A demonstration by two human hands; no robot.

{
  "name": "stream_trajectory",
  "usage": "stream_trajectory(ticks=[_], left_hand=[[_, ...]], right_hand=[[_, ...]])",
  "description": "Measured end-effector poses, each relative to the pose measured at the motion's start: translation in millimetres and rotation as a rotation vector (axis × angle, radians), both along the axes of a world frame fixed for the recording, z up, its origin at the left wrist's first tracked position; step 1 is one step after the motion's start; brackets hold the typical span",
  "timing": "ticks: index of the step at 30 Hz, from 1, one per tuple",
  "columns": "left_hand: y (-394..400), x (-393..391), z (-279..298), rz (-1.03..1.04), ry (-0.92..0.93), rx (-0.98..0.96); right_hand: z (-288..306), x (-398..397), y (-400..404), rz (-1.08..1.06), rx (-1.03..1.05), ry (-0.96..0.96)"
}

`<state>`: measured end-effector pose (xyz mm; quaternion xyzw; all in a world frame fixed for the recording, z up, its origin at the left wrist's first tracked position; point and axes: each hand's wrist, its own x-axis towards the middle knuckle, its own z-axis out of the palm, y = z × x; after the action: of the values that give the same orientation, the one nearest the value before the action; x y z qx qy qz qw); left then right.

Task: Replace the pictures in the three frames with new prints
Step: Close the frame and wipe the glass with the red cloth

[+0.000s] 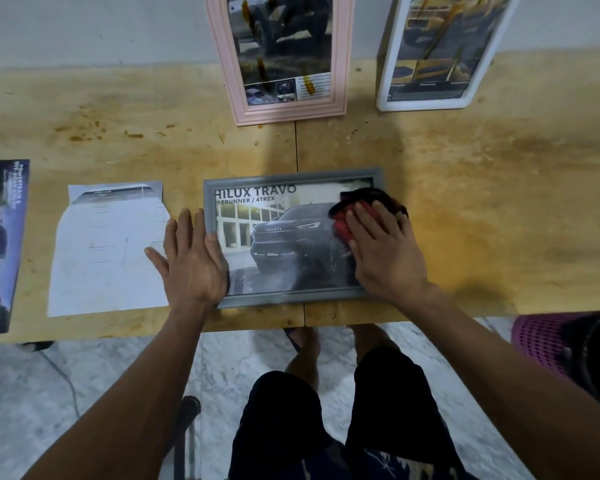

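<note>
Up close: a person stands at a wooden table [430, 188], both arms reaching over its near edge.
Left hand [191, 258]: flat, fingers straight, pressing on the left rail of the grey frame [291, 176] to steady it.
Right hand [383, 249]: flat too, fingers extended, pressing a red-and-black cloth [368, 206] onto the glass — wiping, by the look of it.
Grey frame: lies face up near the table's front edge, a truck print already behind its glass.
Loose sheets: a white sheet [111, 251] just left of the frame; a dark print [0, 244] at the far left edge.
Farther back: a pink frame [340, 98] and a white frame [385, 98] lean on the wall, each showing a vehicle print.
Progress: all three frames appear filled — seemingly only the cleaning and standing up of the grey one remains.
</note>
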<state>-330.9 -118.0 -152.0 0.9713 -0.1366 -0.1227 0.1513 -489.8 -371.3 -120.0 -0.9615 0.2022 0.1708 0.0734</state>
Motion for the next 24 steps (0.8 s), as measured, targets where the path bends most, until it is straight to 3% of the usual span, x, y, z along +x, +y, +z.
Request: stream_trajectory(ticks=[11, 15, 18, 22, 24], left_hand=[[-2, -1, 0, 0.016, 0.005, 0.008], [-2, -1, 0, 0.018, 0.004, 0.008], [-2, 0, 1, 0.006, 0.007, 0.012], [2, 3, 2, -0.029, 0.009, 0.009], [5, 4, 3, -0.06, 0.001, 0.008]], right_hand=[[0, -47, 48, -0.064, -0.06, -0.25], [-2, -43, 81, -0.08, 0.033, -0.239], [9, -20, 98, -0.047, 0.174, -0.346], [29, 16, 77, -0.479, 0.589, -0.426], [37, 29, 50, -0.597, 0.51, -0.56]])
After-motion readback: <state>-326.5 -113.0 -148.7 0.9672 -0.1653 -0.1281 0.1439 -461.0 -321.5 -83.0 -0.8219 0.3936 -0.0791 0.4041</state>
